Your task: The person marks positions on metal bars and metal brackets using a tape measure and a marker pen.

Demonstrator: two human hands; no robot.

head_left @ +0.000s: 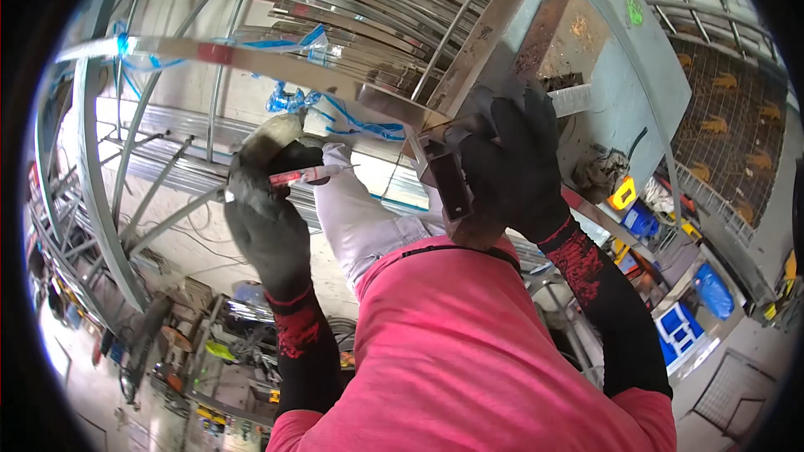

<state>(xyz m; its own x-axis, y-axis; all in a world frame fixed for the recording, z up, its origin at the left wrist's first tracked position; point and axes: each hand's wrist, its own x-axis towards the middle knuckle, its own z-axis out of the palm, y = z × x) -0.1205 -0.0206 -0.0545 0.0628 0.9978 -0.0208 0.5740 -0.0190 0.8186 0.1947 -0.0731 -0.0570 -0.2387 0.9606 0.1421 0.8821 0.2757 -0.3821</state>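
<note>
Head view. The left hand is black-gloved, its grip closed round a red-and-white marker. The marker's tip points toward the square steel tube but stays apart from it. The right hand has its grip wrapped tight on that tube, which sits at centre frame, just above a grey trouser knee. I note a flat steel bar running in toward the tube's upper end.
</note>
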